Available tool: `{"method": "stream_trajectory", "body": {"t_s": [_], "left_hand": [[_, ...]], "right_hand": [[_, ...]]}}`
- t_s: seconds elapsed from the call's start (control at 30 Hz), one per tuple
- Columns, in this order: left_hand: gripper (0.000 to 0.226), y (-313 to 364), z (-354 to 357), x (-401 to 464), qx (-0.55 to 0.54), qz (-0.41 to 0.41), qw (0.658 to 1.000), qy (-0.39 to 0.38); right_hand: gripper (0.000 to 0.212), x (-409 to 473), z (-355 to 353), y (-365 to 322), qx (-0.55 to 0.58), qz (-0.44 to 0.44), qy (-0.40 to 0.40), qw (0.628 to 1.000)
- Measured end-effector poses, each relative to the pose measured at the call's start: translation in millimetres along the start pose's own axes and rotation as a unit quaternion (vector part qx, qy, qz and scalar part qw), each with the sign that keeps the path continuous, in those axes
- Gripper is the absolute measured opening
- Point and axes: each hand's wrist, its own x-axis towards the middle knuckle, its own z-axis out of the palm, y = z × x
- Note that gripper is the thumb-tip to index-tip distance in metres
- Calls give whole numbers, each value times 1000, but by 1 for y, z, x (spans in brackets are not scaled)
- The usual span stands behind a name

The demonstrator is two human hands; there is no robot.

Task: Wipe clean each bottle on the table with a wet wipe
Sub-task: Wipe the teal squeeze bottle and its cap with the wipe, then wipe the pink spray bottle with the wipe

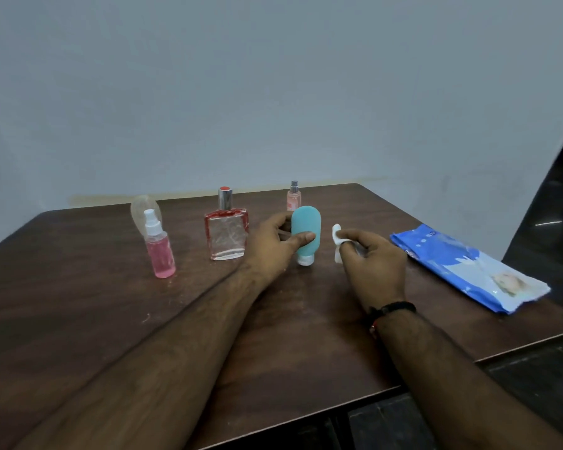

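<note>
So my left hand (275, 241) is wrapped around the teal squeeze bottle (306, 233), thumb across its front, cap down. At 3 o'clock from it, just apart, my right hand (372, 258) pinches a folded wet wipe (337, 237). Dark wood table (78, 303), plain pale wall (273, 76) at 12. Four bottles total: pink spray bottle (160, 251), red-edged perfume bottle (226, 230), the teal one, small pink sprayer (294, 198). One blue wipes pack (462, 264).
</note>
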Motion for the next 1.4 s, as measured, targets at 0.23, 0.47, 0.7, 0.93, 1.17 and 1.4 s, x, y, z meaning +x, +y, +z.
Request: {"method": "stream_trajectory", "body": {"t_s": [0.23, 0.47, 0.7, 0.93, 1.17, 1.4], "left_hand": [[40, -9, 20, 10, -6, -15, 1000, 10], [45, -11, 19, 13, -16, -33, 999, 12], [41, -4, 16, 10, -64, -40, 997, 20], [35, 0, 3, -4, 15, 5, 996, 84], [22, -2, -54, -48, 137, 96, 983, 79], [13, -17, -142, -75, 201, 112, 950, 211]], "right_hand": [[22, 7, 5, 5, -8, -14, -1, 1000], [21, 8, 7, 7, -2, -22, -10, 1000], [21, 8, 8, 9, -4, -37, 6, 999], [22, 2, 7, 0, -4, -143, 70, 987], [21, -19, 15, -22, -23, -296, -2, 955], [20, -50, 46, -54, -5, -348, -102, 932]]}}
